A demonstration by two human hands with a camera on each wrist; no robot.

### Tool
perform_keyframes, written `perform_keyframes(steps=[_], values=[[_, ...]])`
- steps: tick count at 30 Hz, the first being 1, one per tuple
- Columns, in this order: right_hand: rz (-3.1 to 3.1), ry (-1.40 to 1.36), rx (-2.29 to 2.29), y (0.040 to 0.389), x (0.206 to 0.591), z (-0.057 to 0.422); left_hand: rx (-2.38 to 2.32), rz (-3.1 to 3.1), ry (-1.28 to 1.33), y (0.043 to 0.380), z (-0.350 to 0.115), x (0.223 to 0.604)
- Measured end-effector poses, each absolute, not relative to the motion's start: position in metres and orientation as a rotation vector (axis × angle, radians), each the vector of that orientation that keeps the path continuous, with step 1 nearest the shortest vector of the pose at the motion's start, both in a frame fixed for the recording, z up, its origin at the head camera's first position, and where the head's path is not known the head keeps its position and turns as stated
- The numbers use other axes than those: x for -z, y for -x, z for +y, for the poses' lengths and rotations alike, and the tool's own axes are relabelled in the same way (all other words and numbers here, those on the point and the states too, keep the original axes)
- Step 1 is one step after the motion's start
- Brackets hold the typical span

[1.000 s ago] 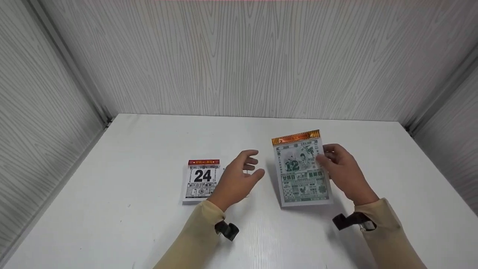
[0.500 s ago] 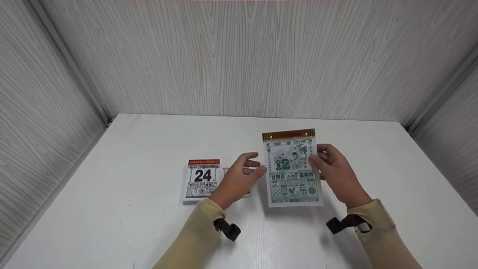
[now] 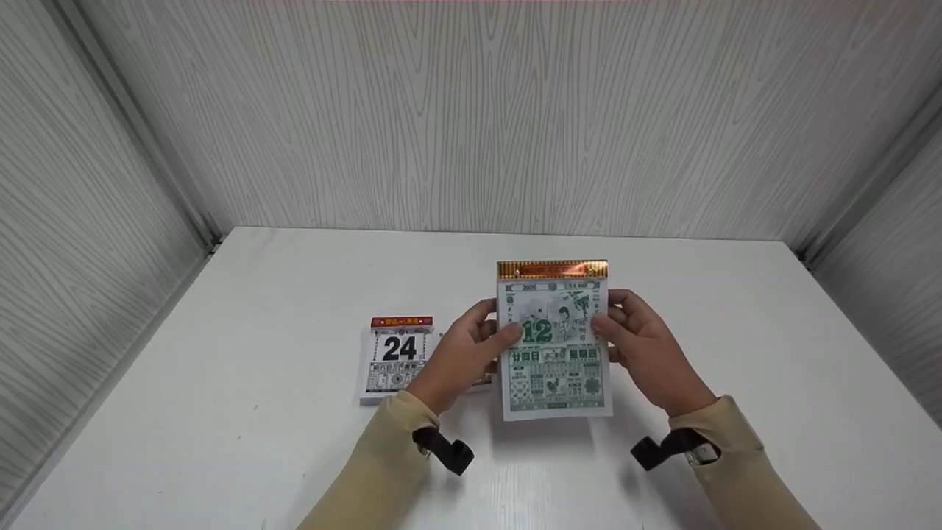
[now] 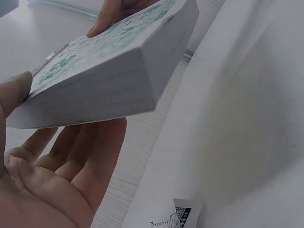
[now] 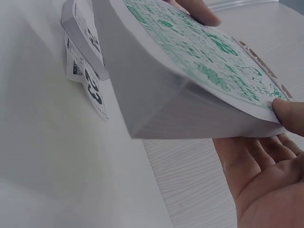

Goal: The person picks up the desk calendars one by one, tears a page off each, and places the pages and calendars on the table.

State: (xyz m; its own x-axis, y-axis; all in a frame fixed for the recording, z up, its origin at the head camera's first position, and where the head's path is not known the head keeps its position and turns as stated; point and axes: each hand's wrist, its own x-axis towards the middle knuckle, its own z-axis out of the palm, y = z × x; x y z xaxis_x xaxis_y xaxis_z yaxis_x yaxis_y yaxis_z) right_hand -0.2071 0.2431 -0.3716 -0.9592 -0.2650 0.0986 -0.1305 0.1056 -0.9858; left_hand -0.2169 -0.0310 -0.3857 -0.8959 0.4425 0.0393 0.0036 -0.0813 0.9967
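Observation:
A thick tear-off calendar (image 3: 556, 379) with green print, a large 12 and a gold-and-red header is held up above the table. My left hand (image 3: 458, 362) grips its left edge, thumb on the front page and fingers underneath, as the left wrist view shows. On the opposite edge my right hand (image 3: 651, 355) holds it the same way. The wrist views show the thick page block (image 5: 156, 90) from below. To the left lies a smaller calendar (image 3: 399, 355) with a red header and a black 24. Beside it is a torn sheet (image 5: 90, 88) marked 23, mostly hidden behind my left hand in the head view.
The white table (image 3: 280, 309) runs back to a wood-grain panel (image 3: 478, 118). Similar panels stand at left (image 3: 66, 258) and right (image 3: 905, 280). Each wrist wears a black strap-on camera mount (image 3: 445, 450).
My right hand has brought the green-print calendar leftward and straightened it from a tilt. My left hand, earlier apart from it with loosely bent fingers, now grips its left edge.

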Motion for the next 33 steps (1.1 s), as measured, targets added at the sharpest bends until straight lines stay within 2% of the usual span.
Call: perform_keyframes(steps=[15, 33], values=[[2.229, 0.244, 1.874, 0.2091, 0.3751, 0.2388, -2.099, 1.902, -0.413, 0.2180, -0.0376, 0.3834], [2.274, 0.273, 1.928, 0.2062, 0.3784, 0.2356, -2.250, 1.684, -0.422, 0.2165, -0.0364, 0.3857]])
